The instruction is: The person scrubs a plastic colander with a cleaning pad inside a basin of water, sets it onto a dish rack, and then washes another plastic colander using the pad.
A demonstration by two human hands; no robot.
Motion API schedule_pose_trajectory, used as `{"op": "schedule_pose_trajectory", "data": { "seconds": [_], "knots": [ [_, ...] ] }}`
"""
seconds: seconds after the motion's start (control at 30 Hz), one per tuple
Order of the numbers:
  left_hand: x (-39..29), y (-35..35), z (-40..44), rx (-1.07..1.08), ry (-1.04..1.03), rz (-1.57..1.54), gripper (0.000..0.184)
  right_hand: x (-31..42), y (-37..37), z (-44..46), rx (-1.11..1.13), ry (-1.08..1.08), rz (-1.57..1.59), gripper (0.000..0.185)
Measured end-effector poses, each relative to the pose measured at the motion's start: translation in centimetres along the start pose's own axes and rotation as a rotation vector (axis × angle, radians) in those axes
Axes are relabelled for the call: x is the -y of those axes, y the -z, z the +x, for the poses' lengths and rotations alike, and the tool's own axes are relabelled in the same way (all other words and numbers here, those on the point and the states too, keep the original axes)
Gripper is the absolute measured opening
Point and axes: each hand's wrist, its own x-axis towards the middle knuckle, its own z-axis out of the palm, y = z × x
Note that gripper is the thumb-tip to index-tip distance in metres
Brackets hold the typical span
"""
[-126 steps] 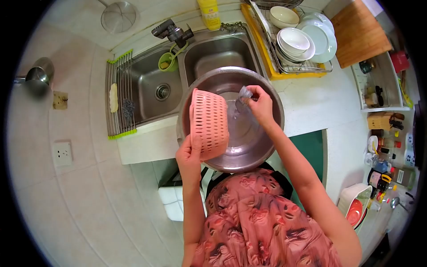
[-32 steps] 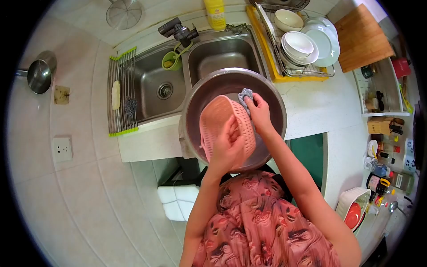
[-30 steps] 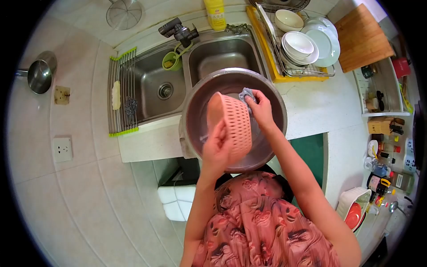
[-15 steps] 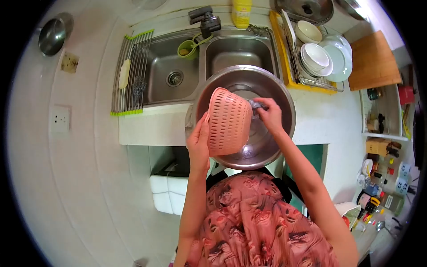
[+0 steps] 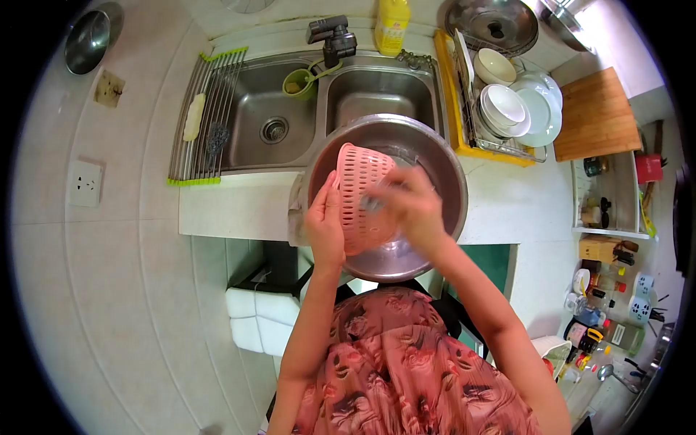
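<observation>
A pink plastic basket (image 5: 357, 185) with rows of slots is tilted on its side above a large metal basin (image 5: 453, 181). My left hand (image 5: 326, 228) is closed on the basket's rim at its left. Over the basket's outer wall, my right hand (image 5: 419, 210) is blurred by motion, with its fingers closed around a grey cloth (image 5: 373, 203). Only a small part of the cloth shows at the fingertips. The basin stands on the counter's front edge and overlaps the right sink bowl.
Behind the basin is a double sink (image 5: 268, 94) with a faucet (image 5: 333, 40) and a green cup (image 5: 299, 85). A roll-up rack (image 5: 206, 116) spans its left side. A yellow bottle (image 5: 392, 27) stands behind; a dish rack (image 5: 507, 145) with bowls and plates is right.
My right hand has moved left with the grey cloth, from the basket's right end onto its slotted side. The left hand keeps hold of the rim, and the view has shifted slightly.
</observation>
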Motion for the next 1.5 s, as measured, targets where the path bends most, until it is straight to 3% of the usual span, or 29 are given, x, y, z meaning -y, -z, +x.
{"op": "schedule_pose_trajectory", "data": {
  "seconds": [0.07,0.13,0.27,0.4,0.6,0.7,0.73,0.83,0.87,0.9,0.97,1.07,1.2,1.3,1.37,1.4,1.5],
  "knots": [
    [0.0,0.2,-0.2,0.037,-0.007,0.054,0.039,0.8,-0.1,-0.1,0.081,0.142,-0.030,0.040],
    [0.4,0.4,-0.6,0.055,-0.040,0.080,0.039,0.6,-0.2,0.3,0.120,0.154,-0.073,0.038],
    [0.9,-0.2,-1.6,-0.003,-0.174,0.168,0.037,-2.2,0.5,2.6,0.019,-0.178,-0.016,0.018],
    [-0.4,-0.4,-2.1,0.028,-0.271,0.396,0.036,0.9,0.1,2.2,0.162,0.229,-0.017,0.021],
    [0.9,-0.1,-3.0,0.074,-0.400,0.534,0.036,-4.3,1.4,4.9,0.088,-0.229,-0.011,0.023],
    [1.2,0.4,-3.2,0.127,-0.411,0.632,0.036,-2.6,2.1,4.5,0.172,0.070,0.050,0.026],
    [1.7,0.6,-3.3,0.126,-0.426,0.639,0.035,-1.9,1.6,4.1,0.320,0.048,0.059,0.029],
    [2.9,1.4,-3.4,0.146,-0.497,0.669,0.035,-5.6,1.0,4.2,0.101,-0.106,0.060,0.035],
    [2.9,1.8,-3.6,0.162,-0.527,0.683,0.035,-7.3,1.2,4.1,0.133,-0.208,0.074,0.034],
    [2.9,2.1,-3.6,0.178,-0.557,0.696,0.035,-8.7,1.4,4.0,0.197,-0.327,0.187,0.033],
    [3.9,2.6,-3.0,0.155,-0.562,0.631,0.035,-10.4,1.5,3.1,0.235,-0.347,0.423,0.029],
    [2.5,3.1,-2.3,0.192,-0.524,0.705,0.034,-12.0,0.3,1.6,0.329,-0.504,0.543,0.030],
    [-1.2,0.7,-2.1,0.207,-0.355,0.667,0.030,-10.9,0.1,1.4,0.301,-0.475,0.502,0.029],
    [-1.4,-0.9,-1.9,0.197,-0.079,0.585,0.028,-10.5,-0.4,1.0,0.221,-0.490,0.486,0.029],
    [-0.6,-0.7,-1.7,0.109,-0.092,0.508,0.027,-11.4,0.2,0.4,0.149,-0.510,0.465,0.029],
    [-0.7,-0.6,-1.8,0.068,-0.088,0.484,0.027,-13.0,-0.1,-0.7,0.112,-0.431,0.179,0.030],
    [-0.5,-0.2,-2.0,0.017,-0.118,0.440,0.027,-16.5,-2.3,-5.2,0.126,-0.690,-0.284,0.029]
  ]
}}
